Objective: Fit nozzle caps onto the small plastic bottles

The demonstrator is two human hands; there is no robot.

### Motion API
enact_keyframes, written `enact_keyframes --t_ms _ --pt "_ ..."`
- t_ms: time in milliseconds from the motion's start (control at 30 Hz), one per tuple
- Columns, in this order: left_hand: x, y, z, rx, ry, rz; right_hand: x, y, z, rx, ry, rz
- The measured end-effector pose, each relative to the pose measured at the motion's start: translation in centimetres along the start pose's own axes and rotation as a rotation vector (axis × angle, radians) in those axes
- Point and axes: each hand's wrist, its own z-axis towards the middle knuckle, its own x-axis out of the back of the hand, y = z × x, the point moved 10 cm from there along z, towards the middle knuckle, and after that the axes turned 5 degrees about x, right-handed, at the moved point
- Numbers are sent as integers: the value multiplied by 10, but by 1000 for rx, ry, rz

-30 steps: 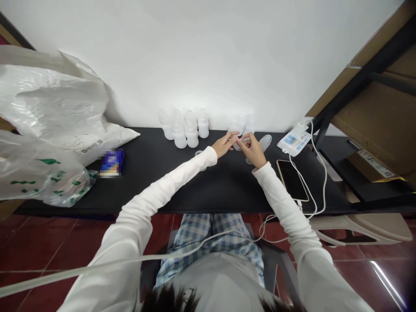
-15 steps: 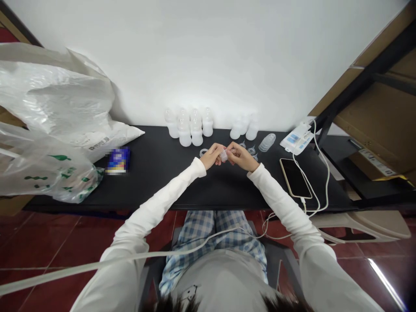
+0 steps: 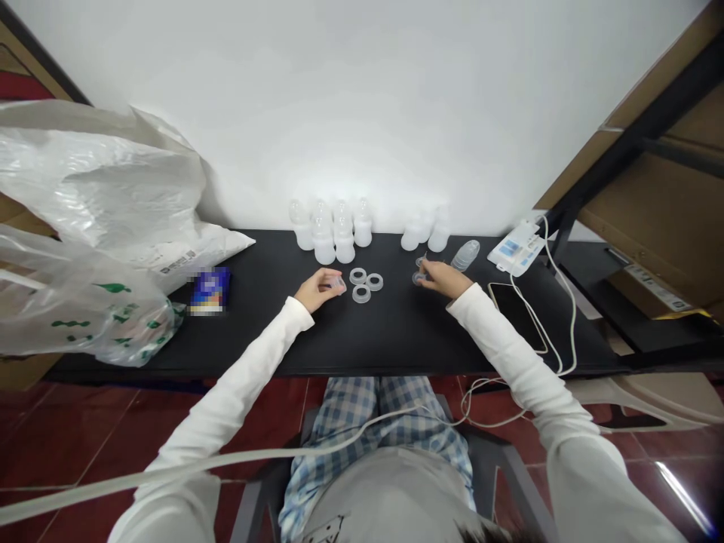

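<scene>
My left hand [image 3: 320, 288] rests on the black table [image 3: 271, 332], its fingers closed round a small clear ring-shaped part [image 3: 338, 283]. Just to its right lie three clear plastic rings [image 3: 363, 284]. My right hand [image 3: 443, 278] is further right, fingers pinched on a small clear nipple-like piece [image 3: 419, 278]. Beyond it stand a few open translucent bottles [image 3: 425, 234] and a stack of clear caps [image 3: 466, 254]. A cluster of several capped translucent bottles [image 3: 332, 228] stands against the wall behind the rings.
Big plastic bags [image 3: 90, 226] fill the table's left end, with a blue packet [image 3: 209, 290] beside them. A phone [image 3: 517, 305] on a white cable and a power strip [image 3: 516, 246] lie at the right. A dark shelf frame [image 3: 633, 151] rises at the right.
My hands were joined over a small clear part at the table's middle. They have separated: the left moved left with a ring, the right moved right to the small pieces.
</scene>
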Motion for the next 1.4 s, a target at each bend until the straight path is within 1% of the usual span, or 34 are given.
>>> enact_keyframes --t_ms 67,133,200,300,367,433,500,567,600,667,733,800,867,933,967,1000,1033,1067,1133,1167,1200,1233,1267,1333,1367,1400 --pt "-2 -3 -3 -51 -17 128 -2 -8 8 0 -30 -159" --pt "-8 -4 -3 -88 -37 240 9 -23 19 16 32 -217" --pt "-12 -4 -2 -122 -37 344 30 -43 34 71 152 -169" --pt "-13 -1 0 -162 -4 483 63 -83 60 229 342 -19" --pt "-11 3 0 -184 34 527 76 -106 82 290 427 57" --pt "-8 10 -2 -212 85 537 78 -123 107 293 449 80" --pt "-6 17 -4 -249 138 543 72 -135 129 270 416 66" --pt "-6 25 -6 -296 173 550 65 -139 141 229 371 42" --pt "-7 29 -6 -320 184 554 62 -138 142 205 356 41" --pt "-10 38 -5 -374 201 566 60 -130 136 160 348 79" --pt "-14 52 -4 -447 234 585 65 -115 118 123 405 165" --pt "-24 71 -3 -542 274 611 77 -94 90 90 544 267" --pt "-41 94 -3 -643 281 635 90 -67 55 37 728 376" --pt "-66 114 -3 -721 228 635 96 -35 21 -71 886 511" --pt "-78 123 -4 -741 199 626 94 -18 6 -133 939 590" --pt "-89 130 -5 -746 172 610 90 -5 -6 -186 959 681" --pt "-99 136 -6 -740 146 583 83 6 -13 -225 943 779" --pt "-107 140 -8 -725 117 544 75 13 -17 -250 896 880" --pt "-116 147 -12 -670 68 421 60 15 -21 -271 776 1043" --pt "-116 148 -12 -624 52 335 56 13 -23 -277 749 1085" --pt "-115 146 -10 -555 35 236 57 11 -28 -280 765 1091" --pt "-114 142 -5 -454 0 133 61 9 -33 -278 814 1059" --pt "-116 133 1 -324 -71 37 69 5 -40 -267 882 997" --pt "-129 111 9 -19 -303 -114 87 -6 -52 -211 989 840" --pt "-137 102 7 122 -436 -163 93 -12 -54 -166 1001 777" --pt "-142 95 4 235 -554 -197 98 -19 -55 -112 980 738"
